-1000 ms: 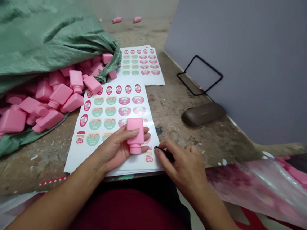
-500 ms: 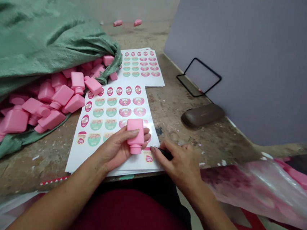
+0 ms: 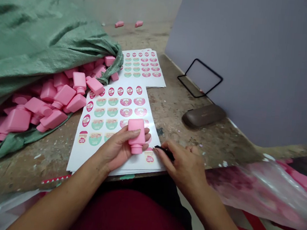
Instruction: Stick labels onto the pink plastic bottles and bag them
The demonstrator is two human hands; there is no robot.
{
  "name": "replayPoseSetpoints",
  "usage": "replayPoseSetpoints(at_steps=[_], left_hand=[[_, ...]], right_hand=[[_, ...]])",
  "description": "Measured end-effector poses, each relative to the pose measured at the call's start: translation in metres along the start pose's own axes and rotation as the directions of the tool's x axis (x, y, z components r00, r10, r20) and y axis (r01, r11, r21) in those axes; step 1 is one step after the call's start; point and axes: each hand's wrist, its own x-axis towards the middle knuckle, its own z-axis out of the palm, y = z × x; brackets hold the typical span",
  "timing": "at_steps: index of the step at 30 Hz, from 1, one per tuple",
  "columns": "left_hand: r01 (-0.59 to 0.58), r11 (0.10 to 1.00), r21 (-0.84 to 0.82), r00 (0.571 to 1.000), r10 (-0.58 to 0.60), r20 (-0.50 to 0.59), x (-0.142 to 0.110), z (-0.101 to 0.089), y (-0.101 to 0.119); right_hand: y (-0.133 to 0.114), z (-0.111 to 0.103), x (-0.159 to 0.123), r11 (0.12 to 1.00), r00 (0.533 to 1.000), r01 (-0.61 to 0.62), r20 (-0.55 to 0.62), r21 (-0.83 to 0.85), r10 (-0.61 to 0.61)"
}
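Stained tabletop (image 3: 170,111) (paint-flecked), grey panel (image 3: 242,65)

The rectangular pink bottle (image 3: 136,135) is positioned neck nearward above 1 printed sticker sheet (image 3: 84,155). The slim black tool (image 3: 168,153) points leftward.

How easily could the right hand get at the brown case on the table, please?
Probably quite easily: the brown case lies just beyond the right hand, with only bare tabletop visible between.
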Motion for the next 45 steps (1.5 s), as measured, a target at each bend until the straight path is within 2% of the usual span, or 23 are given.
replayPoseSetpoints(at_steps=[8,10,12,14,16,18,21,25,29,34,38,45], left_hand=[[-0.003,1.0,-0.011,1.0,0.003,-0.003,0.001,-0.001,-0.001],[-0.008,1.0,-0.018,1.0,0.008,-0.015,0.002,-0.001,-0.001],[-0.015,1.0,-0.027,0.999,0.014,-0.029,0.002,0.0,0.0],[-0.008,0.999,-0.038,0.999,0.006,-0.048,0.002,0.001,0.001],[0.005,0.999,-0.046,0.998,-0.008,-0.063,0.002,0.002,0.001],[-0.002,0.999,-0.043,0.999,-0.001,-0.054,0.002,0.002,0.001],[-0.039,0.999,0.001,0.999,0.039,-0.017,-0.001,0.001,0.0],[-0.064,0.996,0.067,0.998,0.063,0.016,-0.01,0.0,-0.003],[-0.054,0.998,0.025,0.997,0.053,0.064,-0.021,-0.001,-0.008],[-0.06,0.998,0.012,0.997,0.06,0.057,-0.031,0.001,-0.012],[-0.046,0.999,0.0,0.998,0.046,0.045,-0.032,0.0,-0.014],[-0.09,0.996,0.02,0.993,0.088,0.08,-0.029,-0.003,-0.018]], right_hand=[[-0.002,0.004,0.006,0.998,0.998,0.063,-0.014,-0.017,-0.063],[-0.003,0.003,0.007,0.998,1.0,0.005,0.008,0.062,-0.005],[-0.004,0.0,0.007,0.966,0.993,-0.11,0.071,0.235,0.096],[-0.006,-0.006,0.006,0.852,0.964,-0.261,0.166,0.454,0.206],[-0.007,-0.014,0.005,0.684,0.93,-0.368,0.239,0.63,0.28],[-0.009,-0.021,0.006,0.542,0.905,-0.415,0.272,0.731,0.326],[-0.011,-0.03,0.011,0.451,0.89,-0.435,0.295,0.779,0.348],[-0.018,-0.034,0.022,0.446,0.895,-0.431,0.309,0.785,0.321],[-0.027,-0.032,0.028,0.452,0.9,-0.422,0.302,0.786,0.314],[-0.035,-0.028,0.032,0.441,0.901,-0.426,0.322,0.79,0.292],[-0.036,-0.024,0.036,0.451,0.901,-0.426,0.322,0.785,0.291],[-0.034,-0.018,0.037,0.458,0.898,-0.428,0.313,0.779,0.308]])
